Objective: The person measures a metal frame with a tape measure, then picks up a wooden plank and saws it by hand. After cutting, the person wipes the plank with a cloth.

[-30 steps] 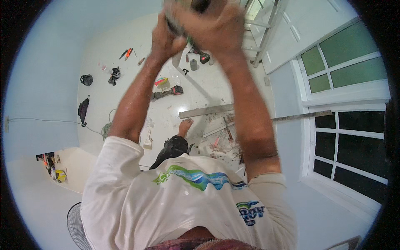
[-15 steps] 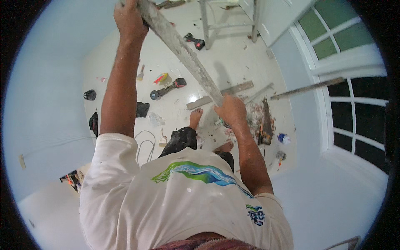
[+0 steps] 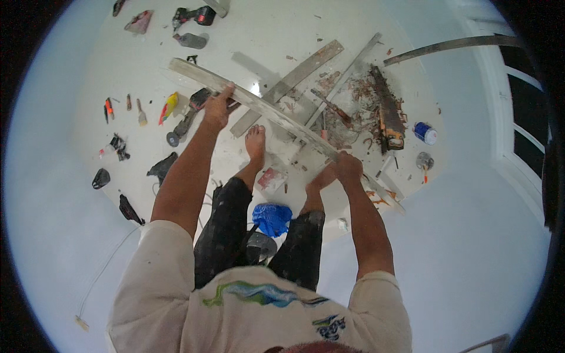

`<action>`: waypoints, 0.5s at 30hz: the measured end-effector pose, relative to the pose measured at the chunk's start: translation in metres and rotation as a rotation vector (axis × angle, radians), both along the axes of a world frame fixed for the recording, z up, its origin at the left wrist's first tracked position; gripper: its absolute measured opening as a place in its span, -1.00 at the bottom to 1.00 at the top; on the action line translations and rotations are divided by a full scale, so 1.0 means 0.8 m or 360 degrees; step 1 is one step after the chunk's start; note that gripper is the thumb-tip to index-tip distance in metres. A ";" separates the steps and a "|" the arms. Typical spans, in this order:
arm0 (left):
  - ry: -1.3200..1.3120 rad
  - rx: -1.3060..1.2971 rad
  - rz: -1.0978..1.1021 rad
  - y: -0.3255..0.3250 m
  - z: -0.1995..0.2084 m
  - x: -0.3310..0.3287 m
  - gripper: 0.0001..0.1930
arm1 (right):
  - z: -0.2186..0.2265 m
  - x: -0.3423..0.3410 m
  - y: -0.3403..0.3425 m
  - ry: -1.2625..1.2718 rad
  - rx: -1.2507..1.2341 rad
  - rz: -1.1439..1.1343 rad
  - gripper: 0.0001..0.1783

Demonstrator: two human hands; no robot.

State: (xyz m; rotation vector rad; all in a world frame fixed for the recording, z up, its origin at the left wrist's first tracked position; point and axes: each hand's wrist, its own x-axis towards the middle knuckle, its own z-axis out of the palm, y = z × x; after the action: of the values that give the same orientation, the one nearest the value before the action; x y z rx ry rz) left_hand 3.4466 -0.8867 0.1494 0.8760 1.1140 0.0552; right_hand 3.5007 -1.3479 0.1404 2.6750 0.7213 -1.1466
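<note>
A long, pale, worn wooden strip [image 3: 276,115] runs diagonally from upper left to lower right in front of me. My left hand [image 3: 219,107] grips it near its upper part. My right hand [image 3: 348,167] grips it lower down, toward its right end. Both arms are stretched out and down. Below the strip I see my bare feet [image 3: 255,144] and dark, paint-spotted trousers [image 3: 226,226] on a white floor.
Tools lie scattered on the white floor: a power drill [image 3: 194,16], a grinder [image 3: 185,120], pliers and screwdrivers [image 3: 109,109] at left. Loose planks [image 3: 291,82], rusty debris and a saw [image 3: 388,117] lie at right, with a blue can [image 3: 424,133]. A blue bag [image 3: 272,217] sits between my legs.
The strip has come down from overhead to waist height. Both hands have lowered with it, and my view has tipped further down to the floor.
</note>
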 end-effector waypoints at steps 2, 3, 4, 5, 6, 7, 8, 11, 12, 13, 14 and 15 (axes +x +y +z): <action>0.0128 -0.0041 -0.0113 -0.024 -0.068 0.006 -0.54 | -0.036 0.001 0.002 0.0054 -0.0081 -0.0057 -0.56; 0.0191 -0.0051 -0.0206 -0.033 -0.100 0.016 -0.50 | -0.066 -0.003 -0.003 0.0083 -0.0143 -0.0083 -0.59; 0.0214 -0.0077 -0.0323 -0.041 -0.135 0.039 -0.46 | -0.103 0.005 -0.024 0.0077 -0.0248 -0.0119 -0.64; 0.0193 -0.0103 -0.0366 -0.050 -0.170 0.058 -0.44 | -0.141 0.006 -0.042 0.0075 -0.0355 -0.0153 -0.69; 0.0186 -0.0127 -0.0395 -0.058 -0.208 0.067 -0.42 | -0.169 0.006 -0.049 0.0084 -0.0365 -0.0159 -0.69; 0.0187 -0.0146 -0.0420 -0.062 -0.237 0.074 -0.40 | -0.190 0.009 -0.053 0.0101 -0.0369 -0.0160 -0.69; 0.0252 -0.0109 -0.0505 -0.063 -0.264 0.077 -0.34 | -0.210 0.010 -0.056 0.0116 -0.0372 -0.0160 -0.69; 0.0100 0.0520 -0.0912 -0.054 -0.348 0.071 -0.36 | -0.266 0.009 -0.054 0.0123 -0.0363 -0.0196 -0.65; 0.0093 0.0625 -0.0832 -0.043 -0.369 0.063 -0.36 | -0.281 0.009 -0.046 0.0139 -0.0318 -0.0148 -0.66; 0.0069 0.0681 -0.0780 -0.058 -0.375 0.071 -0.36 | -0.294 0.005 -0.055 0.0155 -0.0319 -0.0125 -0.68; 0.0325 0.0501 -0.0523 -0.074 -0.381 0.087 -0.37 | -0.306 0.001 -0.061 0.0166 -0.0315 -0.0098 -0.69; 0.0564 0.0276 -0.0299 -0.106 -0.359 0.116 -0.37 | -0.311 -0.008 -0.085 0.0099 -0.0308 -0.0106 -0.70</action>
State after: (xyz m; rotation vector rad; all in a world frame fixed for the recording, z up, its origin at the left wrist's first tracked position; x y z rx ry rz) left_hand 3.5396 -0.9712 -0.1381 1.1734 1.3641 -0.1672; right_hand 3.4942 -1.4160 -0.1082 2.5294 0.5045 -1.2517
